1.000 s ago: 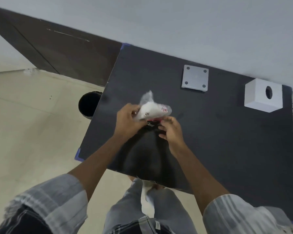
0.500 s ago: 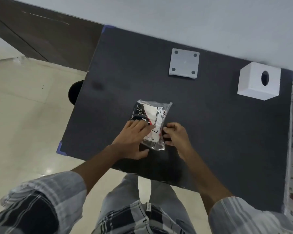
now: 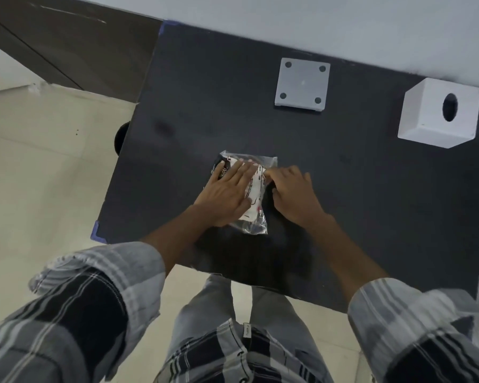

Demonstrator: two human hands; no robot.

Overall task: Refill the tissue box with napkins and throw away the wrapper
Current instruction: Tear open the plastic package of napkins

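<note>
Lying flat on black table [image 3: 371,203]: napkin packet [image 3: 256,189], left hand [image 3: 227,194] spread open atop it, right hand [image 3: 293,194] pinching its edge; white tissue box [image 3: 426,125] well apart

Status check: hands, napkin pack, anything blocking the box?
Left hand flat on napkin pack. Right hand pinching its right edge. Pack unopened on table. Tissue box far right, path clear.

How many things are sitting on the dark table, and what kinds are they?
White tissue box: 1
Grey square plate with four holes: 1
Clear plastic napkin packet: 1
Total: 3
</note>
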